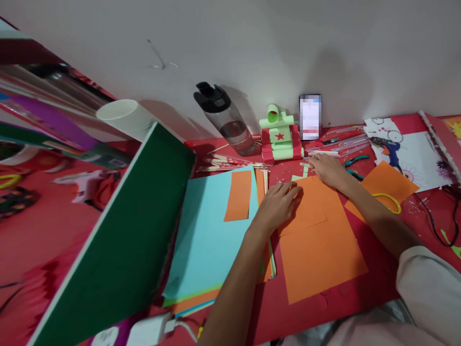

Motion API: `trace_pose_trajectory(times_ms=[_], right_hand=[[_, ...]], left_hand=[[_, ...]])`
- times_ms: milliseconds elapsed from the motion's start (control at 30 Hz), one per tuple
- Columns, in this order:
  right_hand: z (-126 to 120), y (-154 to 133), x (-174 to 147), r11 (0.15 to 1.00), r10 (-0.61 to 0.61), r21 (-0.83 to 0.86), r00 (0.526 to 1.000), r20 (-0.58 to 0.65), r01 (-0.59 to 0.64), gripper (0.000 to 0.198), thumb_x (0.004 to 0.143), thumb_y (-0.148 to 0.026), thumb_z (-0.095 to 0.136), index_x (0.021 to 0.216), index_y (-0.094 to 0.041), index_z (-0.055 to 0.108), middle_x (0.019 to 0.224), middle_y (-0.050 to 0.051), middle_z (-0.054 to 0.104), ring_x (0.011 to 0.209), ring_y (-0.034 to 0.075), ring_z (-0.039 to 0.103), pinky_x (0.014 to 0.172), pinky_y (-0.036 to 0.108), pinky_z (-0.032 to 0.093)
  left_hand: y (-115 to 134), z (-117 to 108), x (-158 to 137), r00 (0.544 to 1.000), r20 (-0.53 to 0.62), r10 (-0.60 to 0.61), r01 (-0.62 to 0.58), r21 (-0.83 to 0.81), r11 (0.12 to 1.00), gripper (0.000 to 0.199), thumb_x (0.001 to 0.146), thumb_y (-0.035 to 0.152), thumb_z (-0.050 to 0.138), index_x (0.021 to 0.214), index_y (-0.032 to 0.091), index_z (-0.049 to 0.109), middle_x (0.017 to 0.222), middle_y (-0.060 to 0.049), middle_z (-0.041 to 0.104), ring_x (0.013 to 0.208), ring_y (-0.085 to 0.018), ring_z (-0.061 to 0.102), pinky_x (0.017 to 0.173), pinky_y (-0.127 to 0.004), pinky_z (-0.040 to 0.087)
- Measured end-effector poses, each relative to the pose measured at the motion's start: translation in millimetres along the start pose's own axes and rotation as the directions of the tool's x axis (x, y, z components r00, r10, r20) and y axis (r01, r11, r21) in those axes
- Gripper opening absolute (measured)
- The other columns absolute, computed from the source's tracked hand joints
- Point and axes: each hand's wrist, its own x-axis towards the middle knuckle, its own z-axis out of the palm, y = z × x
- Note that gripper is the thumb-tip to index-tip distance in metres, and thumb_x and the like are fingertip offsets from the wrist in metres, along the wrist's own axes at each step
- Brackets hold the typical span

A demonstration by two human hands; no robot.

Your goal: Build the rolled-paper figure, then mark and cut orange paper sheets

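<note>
My left hand (pixel 277 204) lies flat, fingers together, on the upper left corner of a large orange paper sheet (pixel 320 250) on the red table (pixel 324 307). My right hand (pixel 326 169) reaches past the sheet's top edge, its fingertips on a white pen-like stick (pixel 324 153) next to small green paper strips (pixel 304 170). Just behind stands a red and green paper tank model (pixel 281 139) with a red star.
A stack of coloured paper topped by light blue (pixel 205 230) with an orange strip (pixel 238 194) lies at left. A green board (pixel 122 240) leans there. A water bottle (pixel 225 117), phone (pixel 310 117), glue gun (pixel 391 149), scissors (pixel 389 202) and loose sticks (pixel 230 163) surround the work area.
</note>
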Motion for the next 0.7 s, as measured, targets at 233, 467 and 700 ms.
trace_pose_trajectory(times_ms=[233, 467, 700], right_hand=[[10.8, 7.1, 0.1, 0.999, -0.043, -0.003, 0.998, -0.041, 0.043, 0.033, 0.102, -0.004, 0.038, 0.124, -0.015, 0.059, 0.127, 0.019, 0.066, 0.114, 0.031, 0.058, 0.090, 0.039, 0.040], [12.1, 8.7, 0.4, 0.998, -0.039, 0.048, 0.998, -0.052, 0.041, 0.035, 0.098, -0.003, 0.045, 0.128, -0.017, 0.056, 0.126, 0.017, 0.066, 0.114, 0.030, 0.058, 0.095, 0.039, 0.042], [6.2, 8.2, -1.3, 0.998, -0.006, 0.059, 0.999, -0.054, 0.009, 0.043, 0.096, -0.003, 0.044, 0.136, -0.014, 0.054, 0.134, 0.020, 0.062, 0.113, 0.030, 0.063, 0.090, 0.036, 0.044]], left_hand=[[3.4, 6.8, 1.1, 1.000, 0.008, 0.013, -0.012, -0.028, 1.000, 0.039, 0.099, 0.015, 0.048, 0.133, 0.019, 0.067, 0.149, -0.012, 0.064, 0.121, -0.031, 0.062, 0.105, -0.049, 0.049], [15.8, 8.1, 5.9, 0.998, 0.064, -0.025, 0.024, 0.014, 1.000, 0.055, 0.083, 0.006, 0.053, 0.136, 0.014, 0.064, 0.159, -0.012, 0.057, 0.109, -0.032, 0.062, 0.098, -0.049, 0.052], [19.7, 8.2, 8.1, 0.993, 0.113, -0.043, 0.038, 0.044, 0.998, 0.065, 0.087, 0.012, 0.052, 0.152, 0.016, 0.054, 0.165, -0.013, 0.050, 0.115, -0.035, 0.064, 0.098, -0.051, 0.051]])
